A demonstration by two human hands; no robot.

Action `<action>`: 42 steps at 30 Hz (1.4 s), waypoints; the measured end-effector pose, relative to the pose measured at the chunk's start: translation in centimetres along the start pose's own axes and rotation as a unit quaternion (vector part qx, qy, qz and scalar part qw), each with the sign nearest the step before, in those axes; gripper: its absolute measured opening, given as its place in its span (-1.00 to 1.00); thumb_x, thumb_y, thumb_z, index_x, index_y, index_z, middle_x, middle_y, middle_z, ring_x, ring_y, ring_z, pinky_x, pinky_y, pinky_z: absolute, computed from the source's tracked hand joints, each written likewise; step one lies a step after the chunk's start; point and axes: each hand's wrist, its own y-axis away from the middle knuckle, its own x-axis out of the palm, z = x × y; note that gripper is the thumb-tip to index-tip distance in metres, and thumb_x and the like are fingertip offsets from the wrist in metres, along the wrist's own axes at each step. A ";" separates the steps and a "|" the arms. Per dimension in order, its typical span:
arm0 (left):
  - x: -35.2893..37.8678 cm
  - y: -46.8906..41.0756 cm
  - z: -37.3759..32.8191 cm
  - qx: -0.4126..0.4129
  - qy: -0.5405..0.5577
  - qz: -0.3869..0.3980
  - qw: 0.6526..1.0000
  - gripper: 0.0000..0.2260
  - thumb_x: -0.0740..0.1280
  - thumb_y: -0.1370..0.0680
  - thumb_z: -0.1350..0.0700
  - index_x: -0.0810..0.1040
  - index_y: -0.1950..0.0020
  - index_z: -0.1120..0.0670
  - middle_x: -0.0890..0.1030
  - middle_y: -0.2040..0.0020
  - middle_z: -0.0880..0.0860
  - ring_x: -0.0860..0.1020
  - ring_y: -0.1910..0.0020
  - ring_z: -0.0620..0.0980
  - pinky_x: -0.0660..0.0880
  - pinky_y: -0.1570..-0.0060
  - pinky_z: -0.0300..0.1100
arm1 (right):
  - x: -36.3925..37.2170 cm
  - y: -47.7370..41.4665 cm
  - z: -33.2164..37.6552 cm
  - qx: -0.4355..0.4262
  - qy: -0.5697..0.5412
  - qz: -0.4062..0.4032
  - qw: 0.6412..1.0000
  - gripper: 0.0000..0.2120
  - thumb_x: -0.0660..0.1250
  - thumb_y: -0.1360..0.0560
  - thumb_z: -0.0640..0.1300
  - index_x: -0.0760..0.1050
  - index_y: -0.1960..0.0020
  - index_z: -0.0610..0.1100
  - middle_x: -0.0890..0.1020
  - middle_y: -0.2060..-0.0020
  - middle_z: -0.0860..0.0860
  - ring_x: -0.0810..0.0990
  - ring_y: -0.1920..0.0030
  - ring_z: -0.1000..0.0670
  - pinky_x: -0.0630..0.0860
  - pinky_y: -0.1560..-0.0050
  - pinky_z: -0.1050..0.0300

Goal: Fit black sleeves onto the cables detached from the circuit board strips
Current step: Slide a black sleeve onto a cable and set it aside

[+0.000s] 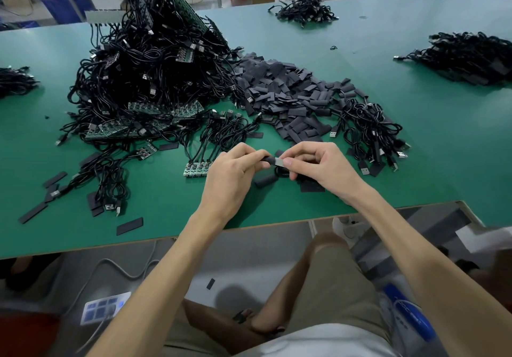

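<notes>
Now, left hand pinches black sleeve; right hand pinches cable end.

My left hand and right hand meet just past the table edge, fingers curled, both pinching one cable end, arms slanting inward.

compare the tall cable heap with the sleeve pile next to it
The cable heap rises tall; the sleeve pile spreads low. The cable heap is tangled cords with green board strips; the sleeve pile is loose, flat pieces. Both are mostly black and lie on the green table.
</notes>
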 end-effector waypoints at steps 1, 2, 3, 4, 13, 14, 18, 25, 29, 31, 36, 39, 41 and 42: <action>0.0 0.0 0.0 0.002 -0.006 0.000 1.000 -0.86 0.39 -0.61 0.15 0.71 -0.12 0.07 0.61 0.06 -0.05 0.55 0.19 0.08 0.50 0.13 0.13 | 0.0 0.0 0.0 -0.001 0.001 0.000 1.000 -0.96 0.48 -0.55 -0.14 0.69 0.01 -0.07 0.71 0.32 -0.08 0.66 0.25 0.02 0.54 0.02 0.23; 0.1 0.1 0.0 0.002 -0.007 0.002 1.000 -0.86 0.39 -0.60 0.16 0.71 -0.12 0.07 0.61 0.06 -0.04 0.55 0.19 0.08 0.50 0.13 0.13 | 0.0 0.0 -0.1 -0.001 0.000 -0.001 1.000 -0.96 0.48 -0.55 -0.14 0.69 0.01 -0.09 0.71 0.32 -0.09 0.67 0.25 0.02 0.54 0.01 0.22; 0.1 0.1 0.1 0.002 -0.004 0.005 1.000 -0.86 0.39 -0.60 0.16 0.71 -0.13 0.07 0.61 0.05 -0.05 0.56 0.18 0.09 0.50 0.12 0.13 | 0.0 0.0 -0.1 0.000 -0.001 -0.002 1.000 -0.95 0.49 -0.54 -0.15 0.69 0.01 -0.11 0.71 0.32 -0.09 0.67 0.25 0.01 0.54 0.01 0.22; 0.1 0.0 0.1 0.001 -0.004 0.007 1.000 -0.86 0.39 -0.60 0.16 0.71 -0.13 0.06 0.61 0.05 -0.05 0.56 0.18 0.09 0.50 0.12 0.13 | 0.0 0.0 -0.1 0.002 -0.003 -0.002 1.000 -0.95 0.49 -0.54 -0.15 0.69 0.02 -0.11 0.71 0.32 -0.10 0.67 0.25 0.01 0.54 0.00 0.22; -0.2 -0.1 -0.3 -0.013 -0.022 0.004 1.000 -0.86 0.40 -0.61 0.15 0.72 -0.13 0.09 0.64 0.04 -0.01 0.59 0.15 0.13 0.50 0.07 0.13 | 0.1 0.0 -0.1 0.010 -0.016 -0.006 1.000 -0.97 0.50 -0.53 -0.12 0.70 0.06 -0.07 0.71 0.33 -0.07 0.64 0.26 0.08 0.50 0.06 0.34; -0.2 -0.1 -0.4 -0.014 -0.024 0.004 1.000 -0.86 0.41 -0.60 0.15 0.72 -0.12 0.09 0.65 0.03 -0.01 0.59 0.15 0.13 0.51 0.07 0.13 | 0.1 0.0 -0.1 0.011 -0.016 -0.005 1.000 -0.97 0.50 -0.54 -0.12 0.70 0.06 -0.07 0.71 0.33 -0.08 0.64 0.26 0.08 0.50 0.05 0.33; -0.2 0.0 -0.5 -0.023 -0.026 0.004 0.999 -0.86 0.41 -0.60 0.15 0.72 -0.12 0.09 0.66 0.01 -0.01 0.59 0.13 0.13 0.50 0.05 0.13 | 0.0 0.1 -0.1 0.013 -0.017 -0.003 1.000 -0.95 0.49 -0.54 -0.13 0.70 0.06 -0.11 0.71 0.33 -0.07 0.63 0.27 0.08 0.49 0.08 0.34; -0.4 -0.1 -0.7 -0.034 -0.006 0.009 0.999 -0.86 0.42 -0.60 0.14 0.72 -0.12 0.10 0.65 0.01 0.01 0.60 0.10 0.13 0.50 0.02 0.13 | 0.0 0.0 -0.2 0.019 -0.024 -0.001 1.000 -0.90 0.48 -0.55 -0.15 0.68 0.05 -0.19 0.70 0.34 -0.06 0.61 0.30 0.12 0.45 0.12 0.39; -0.4 -0.1 -0.7 -0.036 -0.006 0.008 0.999 -0.85 0.42 -0.60 0.14 0.71 -0.13 0.12 0.65 -0.01 0.02 0.60 0.10 0.14 0.51 0.01 0.13 | 0.0 0.0 -0.3 0.015 -0.024 0.000 1.000 -0.91 0.48 -0.55 -0.12 0.69 0.06 -0.15 0.71 0.34 -0.05 0.62 0.29 0.13 0.46 0.12 0.40; -0.4 -0.1 -0.8 -0.037 -0.015 0.006 0.999 -0.84 0.41 -0.60 0.12 0.71 -0.14 0.11 0.65 -0.02 0.02 0.60 0.10 0.15 0.51 0.01 0.12 | -0.1 0.0 -0.3 0.014 -0.024 -0.001 1.000 -0.91 0.47 -0.56 -0.12 0.69 0.05 -0.14 0.71 0.33 -0.05 0.63 0.29 0.14 0.45 0.13 0.42; -0.4 -0.1 -0.7 -0.041 -0.016 0.013 0.999 -0.83 0.40 -0.61 0.11 0.69 -0.16 0.12 0.64 -0.04 0.02 0.59 0.08 0.16 0.51 -0.01 0.12 | 0.0 0.0 -0.2 0.011 -0.017 -0.005 1.000 -0.91 0.47 -0.56 -0.12 0.69 0.05 -0.14 0.71 0.34 -0.05 0.59 0.34 0.19 0.42 0.19 0.46; -0.3 -0.1 -0.6 -0.042 0.002 0.017 0.999 -0.84 0.40 -0.61 0.15 0.69 -0.16 0.14 0.65 -0.04 0.03 0.60 0.07 0.17 0.52 -0.01 0.12 | -0.1 0.0 -0.2 0.015 -0.019 -0.006 1.000 -0.93 0.47 -0.56 -0.11 0.70 0.04 -0.09 0.71 0.33 -0.06 0.62 0.28 0.12 0.46 0.12 0.38; -0.2 -0.1 -0.5 -0.037 0.012 0.014 0.999 -0.85 0.41 -0.60 0.18 0.70 -0.14 0.15 0.65 -0.02 0.04 0.60 0.08 0.17 0.53 0.01 0.13 | -0.1 0.0 -0.1 0.018 -0.019 -0.007 1.000 -0.93 0.46 -0.56 -0.11 0.71 0.04 -0.09 0.71 0.32 -0.07 0.63 0.27 0.09 0.47 0.11 0.36; -0.2 -0.1 -0.4 -0.034 0.022 0.015 0.999 -0.85 0.41 -0.60 0.19 0.70 -0.14 0.15 0.64 -0.02 0.04 0.60 0.09 0.17 0.53 0.02 0.14 | -0.1 0.0 -0.1 0.020 -0.020 -0.008 1.000 -0.93 0.46 -0.57 -0.11 0.71 0.03 -0.10 0.71 0.32 -0.07 0.63 0.28 0.09 0.47 0.12 0.36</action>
